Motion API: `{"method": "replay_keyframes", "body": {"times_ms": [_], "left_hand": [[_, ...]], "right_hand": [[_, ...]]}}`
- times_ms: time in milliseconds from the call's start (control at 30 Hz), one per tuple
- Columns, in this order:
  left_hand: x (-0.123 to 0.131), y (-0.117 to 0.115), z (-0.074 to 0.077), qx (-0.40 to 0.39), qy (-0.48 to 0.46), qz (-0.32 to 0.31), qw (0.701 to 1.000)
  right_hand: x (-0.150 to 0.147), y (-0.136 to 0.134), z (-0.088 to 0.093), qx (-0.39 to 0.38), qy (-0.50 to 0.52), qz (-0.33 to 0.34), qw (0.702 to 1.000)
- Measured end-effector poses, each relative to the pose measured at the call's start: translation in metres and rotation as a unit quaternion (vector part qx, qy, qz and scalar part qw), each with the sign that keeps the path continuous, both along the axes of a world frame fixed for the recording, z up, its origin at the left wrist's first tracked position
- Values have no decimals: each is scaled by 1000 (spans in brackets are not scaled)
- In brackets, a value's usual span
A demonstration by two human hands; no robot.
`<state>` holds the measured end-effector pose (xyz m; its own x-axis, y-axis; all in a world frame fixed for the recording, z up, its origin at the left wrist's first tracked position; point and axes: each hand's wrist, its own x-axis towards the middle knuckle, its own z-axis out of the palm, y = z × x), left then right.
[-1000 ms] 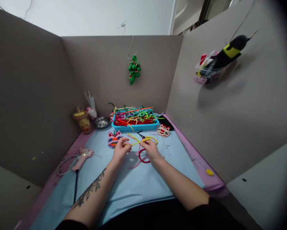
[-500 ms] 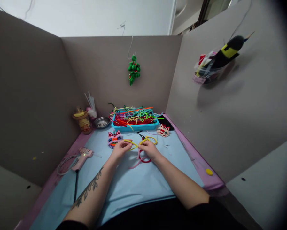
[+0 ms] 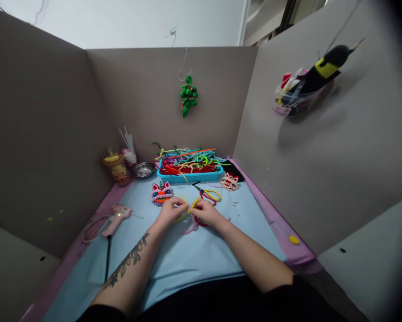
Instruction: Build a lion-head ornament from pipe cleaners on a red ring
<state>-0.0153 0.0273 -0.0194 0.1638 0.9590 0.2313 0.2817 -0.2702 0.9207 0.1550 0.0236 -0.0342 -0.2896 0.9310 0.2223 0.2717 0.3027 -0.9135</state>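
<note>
Middle of bench point(image 3: 187, 257): yellow strand point(image 3: 194, 203), fuzzy, bent, held just above the blue cover. One piece or two: cannot tell, middle hidden by fingers. Left hand point(image 3: 174, 210): pinching yellow strand between thumb and forefinger, remaining fingers curled in. Right hand point(image 3: 203, 212): pinching yellow strand likewise, close beside the left. Contact between opposing fingertips: too small to tell.

Beneath, between both hands: pink strand point(image 3: 189, 230), curving out toward the near side. Under right hand: red strand point(image 3: 200, 222), mostly covered.

Beyond right hand: scissors point(image 3: 210, 196), dark blades pointing away and leftward, one handle loop red, the other yellow. Farther back and to the right: cream-and-red animal head point(image 3: 229, 182), near a flat black item point(image 3: 235, 170). Beyond left hand, near the knuckles: pink-and-purple animal head point(image 3: 162, 194), red in the ears.

Back of bench: blue tray point(image 3: 190, 179), heaped with many-coloured strands point(image 3: 189, 164), several crossing the rim. Left of tray: metal bowl point(image 3: 143, 170), contents too small to identify; then white sticks point(image 3: 129, 141), upright, and a cup point(image 3: 117, 171).

Left side: pink glue gun point(image 3: 116, 221), light glowing, grey cable point(image 3: 91, 228) coiled alongside. Right margin: yellow disc point(image 3: 294, 240). Against back panel point(image 3: 137, 89): green ornament point(image 3: 189, 96), hanging from a wire.
</note>
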Motion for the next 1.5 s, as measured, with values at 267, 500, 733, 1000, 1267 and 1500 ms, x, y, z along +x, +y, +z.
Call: {"method": "replay_keyframes", "body": {"times_ms": [267, 500, 733, 1000, 1267, 1500], "left_hand": [[5, -6, 5, -82, -109, -23, 990], [10, -1, -3, -8, -106, 52, 993], [0, 12, -8, -84, -212, 145, 963], [10, 11, -17, -74, -262, 133, 953], [16, 2, -13, -103, -261, 61, 958], [-12, 14, -3, -60, -146, 19, 987]], "right_hand": [[5, 4, 2, -50, 84, -30, 995], [3, 11, -7, -94, 125, -1, 988], [13, 18, -4, -233, 283, -42, 930], [-2, 13, -9, -261, 338, 24, 904], [-2, 13, -8, -253, 318, 22, 913], [8, 17, -3, -208, 268, -60, 939]]}}
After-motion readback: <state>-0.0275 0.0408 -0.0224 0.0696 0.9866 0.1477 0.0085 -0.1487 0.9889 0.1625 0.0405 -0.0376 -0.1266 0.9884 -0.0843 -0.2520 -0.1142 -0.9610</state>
